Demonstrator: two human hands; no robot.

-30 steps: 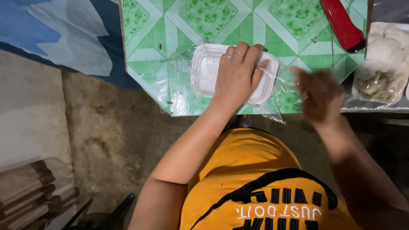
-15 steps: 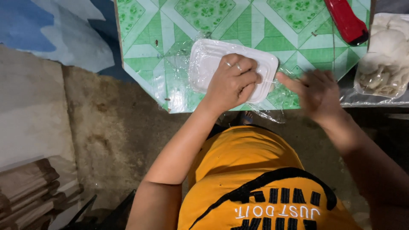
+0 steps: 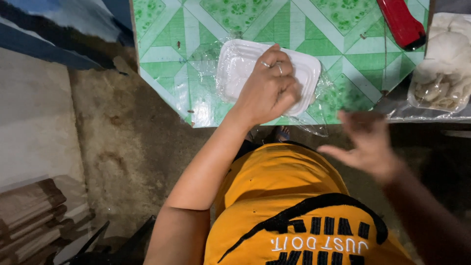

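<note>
My left hand lies palm down on a white foam tray that sits upside down on clear plastic wrap spread over the green patterned table. Its fingers are curled over the tray's near right part, with rings on two of them. My right hand hangs blurred in the air off the table's near edge, fingers spread, holding nothing.
A red tool lies at the table's far right. Beside it sits a wrapped tray of pale food. A concrete floor lies to the left, with stacked wooden boards at the lower left.
My right hand has pulled back from the tray's right edge toward my body, off the table. My left hand has stayed pressed on the tray.
</note>
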